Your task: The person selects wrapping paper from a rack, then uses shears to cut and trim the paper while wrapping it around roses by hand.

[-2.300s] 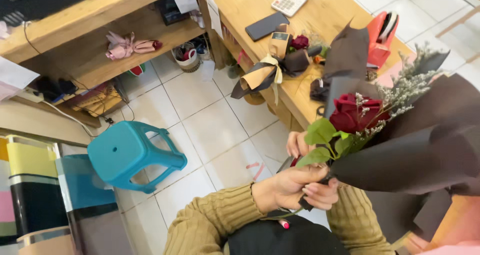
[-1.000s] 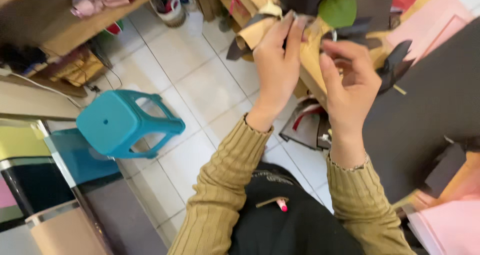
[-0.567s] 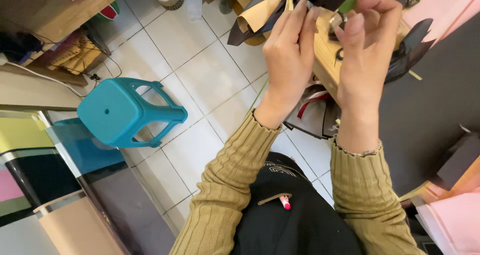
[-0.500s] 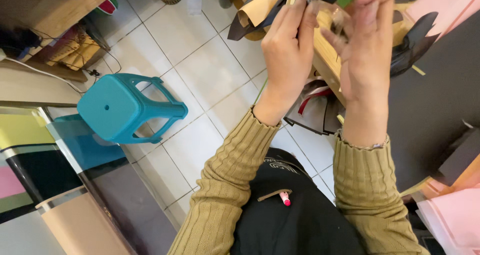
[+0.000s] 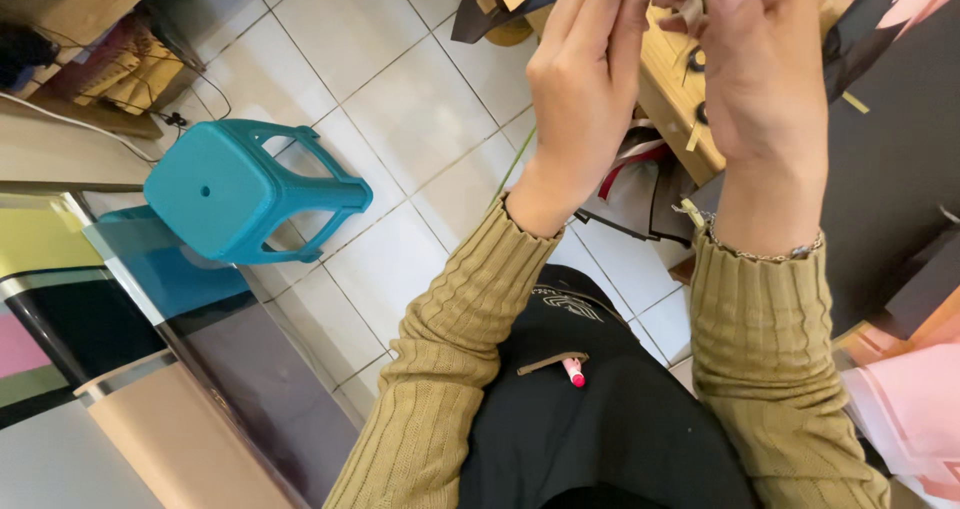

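Ribbon [image 5: 690,14] strip sat pinched at 12 o'clock between the closed fingers of the left hand [image 5: 585,79] and right hand [image 5: 760,69], so the tying looked only half done.

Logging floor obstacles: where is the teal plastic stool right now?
In the head view the teal stool stands on the white tiled floor, left of the left hand.
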